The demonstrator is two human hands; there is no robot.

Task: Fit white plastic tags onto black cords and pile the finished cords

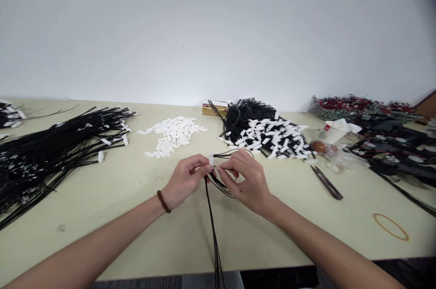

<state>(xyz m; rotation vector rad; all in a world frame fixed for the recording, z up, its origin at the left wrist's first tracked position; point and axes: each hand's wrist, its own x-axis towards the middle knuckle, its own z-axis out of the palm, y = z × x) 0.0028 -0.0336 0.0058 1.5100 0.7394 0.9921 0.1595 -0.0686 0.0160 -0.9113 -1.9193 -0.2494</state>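
Between my hands, above the front middle of the table, is a small white connector [211, 160] with thin black wires [213, 230] around it. Several of these wires hang down past the table's front edge. My left hand [189, 175] is closed, thumb and fingers pinching the connector from the left. My right hand [247, 180] is closed too, its thumb and forefinger pinching the end of a black wire just right of the connector. Other wires loop beneath and behind the right fingers. Whether the wire's tip is inside the connector I cannot tell.
Loose white connectors [173, 134] lie in a heap behind my hands. Wires with connectors [269, 137] are piled at the back right, black wire bundles [51, 157] at the left. Thread snips [327, 183], a paper cup [334, 132] and a rubber band [391, 227] lie to the right.
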